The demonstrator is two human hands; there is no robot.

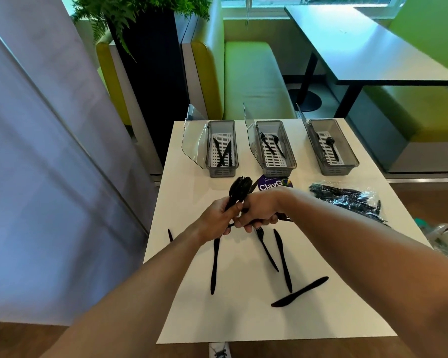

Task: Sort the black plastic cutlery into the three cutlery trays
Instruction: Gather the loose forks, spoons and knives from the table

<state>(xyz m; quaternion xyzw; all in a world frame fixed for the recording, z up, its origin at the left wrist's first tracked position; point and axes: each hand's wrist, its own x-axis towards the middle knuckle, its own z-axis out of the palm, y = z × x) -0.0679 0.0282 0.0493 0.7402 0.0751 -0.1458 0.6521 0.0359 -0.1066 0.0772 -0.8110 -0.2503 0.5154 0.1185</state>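
My left hand (219, 218) grips a bunch of black plastic cutlery (239, 189), heads pointing up. My right hand (259, 211) is closed on the same bunch from the right; which piece it holds is hidden. Three grey trays with open clear lids stand at the table's far edge: the left tray (221, 174) holds knives, the middle tray (276, 171) holds forks and a spoon-like piece, the right tray (332, 170) holds a spoon. Loose on the table lie a knife (214, 264), a fork (267, 250), a second knife (283, 259) and a third knife (299, 291).
A clear plastic bag of black cutlery (347, 197) lies on the white table (243, 321) at the right. A round purple sticker (272, 186) sits behind my hands. One black piece (170, 235) pokes over the left edge. Beyond are benches and another table.
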